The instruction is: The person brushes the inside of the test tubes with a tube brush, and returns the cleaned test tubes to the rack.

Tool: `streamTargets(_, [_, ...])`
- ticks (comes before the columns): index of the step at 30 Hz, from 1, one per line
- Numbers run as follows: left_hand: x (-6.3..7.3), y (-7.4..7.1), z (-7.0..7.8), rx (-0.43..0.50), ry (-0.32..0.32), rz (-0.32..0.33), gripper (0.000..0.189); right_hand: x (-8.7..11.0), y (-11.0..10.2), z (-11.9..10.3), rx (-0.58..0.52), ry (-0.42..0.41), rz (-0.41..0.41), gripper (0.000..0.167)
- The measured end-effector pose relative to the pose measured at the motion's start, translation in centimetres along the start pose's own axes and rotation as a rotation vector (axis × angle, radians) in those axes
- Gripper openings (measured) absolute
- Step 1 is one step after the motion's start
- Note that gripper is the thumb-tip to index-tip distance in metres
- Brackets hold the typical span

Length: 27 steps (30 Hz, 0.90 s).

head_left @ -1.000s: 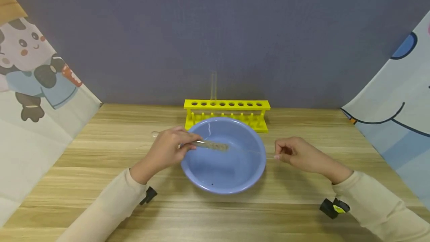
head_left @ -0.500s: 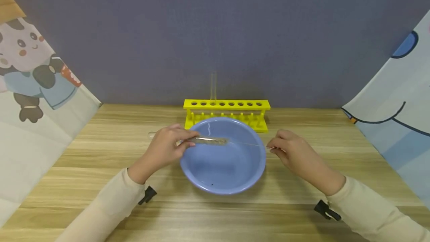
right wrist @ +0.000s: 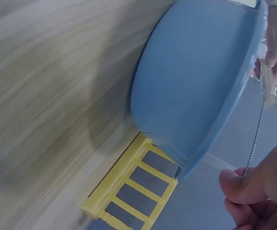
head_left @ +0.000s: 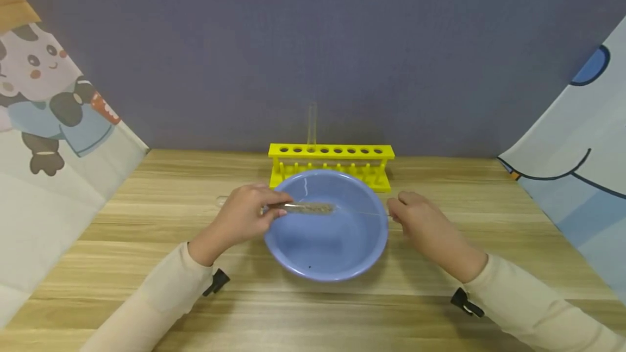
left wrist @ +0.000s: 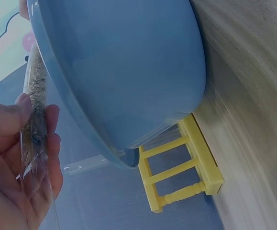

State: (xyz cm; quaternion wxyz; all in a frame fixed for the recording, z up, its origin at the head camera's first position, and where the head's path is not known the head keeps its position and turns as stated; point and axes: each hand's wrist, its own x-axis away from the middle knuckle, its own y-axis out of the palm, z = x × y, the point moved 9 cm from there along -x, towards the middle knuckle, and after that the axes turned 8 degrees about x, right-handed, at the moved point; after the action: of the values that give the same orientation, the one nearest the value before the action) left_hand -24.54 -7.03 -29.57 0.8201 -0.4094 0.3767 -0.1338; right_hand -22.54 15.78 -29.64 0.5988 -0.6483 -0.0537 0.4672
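My left hand (head_left: 244,216) grips a clear glass test tube (head_left: 293,207), lying nearly level over the blue basin (head_left: 386,227). The tube's rounded end sticks out to the left of the hand. Pale bristles of a test tube brush (left wrist: 37,86) fill the stretch of tube seen in the left wrist view. From the tube's mouth the brush's thin twisted wire handle (right wrist: 257,132) runs to my right hand (head_left: 423,230), whose thumb and fingers pinch it just beyond the basin's right rim. The wire's far end is hidden by that hand.
Behind the basin stands a yellow test tube rack (head_left: 332,151) with holes and pegs. Another clear test tube (head_left: 312,124) stands upright in it. A small dark speck (head_left: 310,266) lies inside the basin. All sits on a wooden table (head_left: 313,319) against a grey backdrop.
My right hand has shifted left toward the tube and rolled over, its knuckles now turned up. The bristles sit a little further inside the tube. My left hand has barely moved.
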Motion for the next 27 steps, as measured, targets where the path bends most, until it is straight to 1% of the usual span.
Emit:
streamTargets(3, [0.0, 0.3, -0.3, 0.016, -0.042, -0.037, 0.022, 0.0, 0.0, 0.0, 0.031, -0.015, 0.023, 0.04])
streamTargets(7, [-0.1, 0.6, -0.9, 0.056, -0.117, -0.084, 0.022, 0.1, -0.1, 0.2, 0.077, -0.025, 0.052, 0.04])
streamTargets(10, [-0.2, 0.9, -1.4, 0.12, -0.18, -0.124, 0.023, 0.1, -0.3, 0.3, 0.103, -0.035, 0.074, 0.04])
streamTargets(15, [-0.1, 1.3, -2.1, 0.228, -0.25, -0.182, 0.021, 0.4, -0.6, 0.6, 0.115, -0.044, 0.092, 0.039])
streamTargets(19, [0.1, 1.6, -2.5, 0.299, -0.282, -0.213, 0.02, 0.6, -0.7, 0.6, 0.131, -0.058, 0.104, 0.04])
streamTargets(24, [0.2, 1.8, -2.7, 0.369, -0.293, -0.24, 0.018, 0.9, -0.9, 0.7, 0.139, -0.077, 0.131, 0.04])
streamTargets(27, [0.4, 1.9, -2.9, 0.402, -0.308, -0.251, 0.017, 1.0, -0.9, 0.8, 0.145, -0.077, 0.132, 0.04])
